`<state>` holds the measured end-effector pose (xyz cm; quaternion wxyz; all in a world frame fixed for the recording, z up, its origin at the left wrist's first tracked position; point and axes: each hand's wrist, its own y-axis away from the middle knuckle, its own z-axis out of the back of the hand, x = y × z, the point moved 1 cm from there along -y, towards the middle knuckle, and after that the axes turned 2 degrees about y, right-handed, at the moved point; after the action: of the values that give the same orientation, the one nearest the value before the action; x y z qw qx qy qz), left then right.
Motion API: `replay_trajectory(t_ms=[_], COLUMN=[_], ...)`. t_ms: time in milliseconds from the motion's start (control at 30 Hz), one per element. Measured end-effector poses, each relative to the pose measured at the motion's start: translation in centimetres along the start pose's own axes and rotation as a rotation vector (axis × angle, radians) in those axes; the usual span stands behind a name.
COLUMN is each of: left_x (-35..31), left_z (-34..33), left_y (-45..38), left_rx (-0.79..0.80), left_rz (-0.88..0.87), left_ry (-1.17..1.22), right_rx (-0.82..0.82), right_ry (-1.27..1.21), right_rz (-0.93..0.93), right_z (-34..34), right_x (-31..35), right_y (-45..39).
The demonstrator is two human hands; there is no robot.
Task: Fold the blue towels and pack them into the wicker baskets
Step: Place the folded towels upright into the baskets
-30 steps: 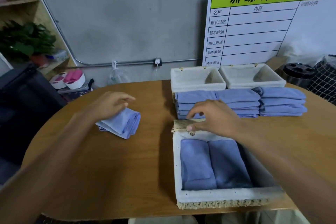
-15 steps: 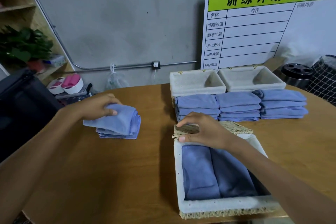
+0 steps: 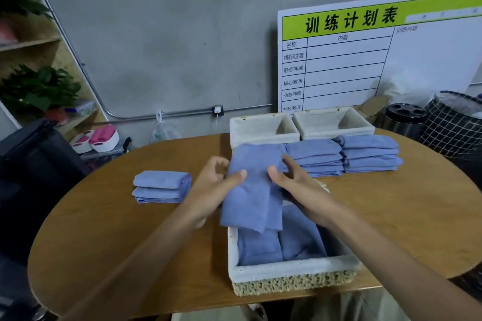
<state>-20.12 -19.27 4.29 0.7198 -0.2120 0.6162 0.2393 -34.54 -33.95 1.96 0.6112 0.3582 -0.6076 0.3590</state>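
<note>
Both hands meet over the near rectangular wicker basket with white cloth lining (image 3: 287,272). Left hand (image 3: 212,187) and right hand (image 3: 294,182) each pinch one side of a folded blue towel (image 3: 254,187), thumbs on top, fingers curled behind; it hangs upright above the basket's far end. Two folded blue towels (image 3: 281,243) already lie side by side inside. On the oval wooden table (image 3: 130,229): a small pile of folded towels (image 3: 161,186) to the left, well apart; taller stacks (image 3: 341,155) behind; two empty lined baskets (image 3: 300,125) beyond those, touching each other.
</note>
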Motion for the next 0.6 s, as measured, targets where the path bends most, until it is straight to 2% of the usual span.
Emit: replay_trajectory(t_ms=[67, 133, 233, 300, 467, 533, 600], left_x=[1.9, 3.1, 3.6, 3.2, 2.1, 2.1, 2.4], left_z=[-1.3, -1.9, -1.8, -1.3, 0.8, 0.8, 0.5], left_y=[0.5, 1.0, 1.6, 2.1, 3.3, 3.5, 3.5], left_rx=[-0.029, 0.016, 0.082, 0.151, 0.282, 0.308, 0.281], left_rz=[0.03, 0.003, -0.056, -0.02, 0.055, 0.021, -0.078], left_ry=[-0.062, -0.129, -0.314, -0.291, -0.334, -0.405, -0.581], right_rx=[-0.066, -0.1, -0.098, -0.079, 0.065, 0.157, 0.204], right_ry=[0.013, 0.073, 0.104, 0.105, 0.159, 0.201, 0.246], right_rz=[-0.04, -0.056, -0.076, -0.054, -0.032, -0.07, -0.074], right_z=[0.6, 0.7, 0.5, 0.1, -0.5, -0.6, -0.7], right_x=[-0.9, -2.2, -3.9, -4.3, -3.8, -3.9, -4.3], right_y=[0.5, 1.0, 1.4, 1.4, 1.2, 0.9, 0.4])
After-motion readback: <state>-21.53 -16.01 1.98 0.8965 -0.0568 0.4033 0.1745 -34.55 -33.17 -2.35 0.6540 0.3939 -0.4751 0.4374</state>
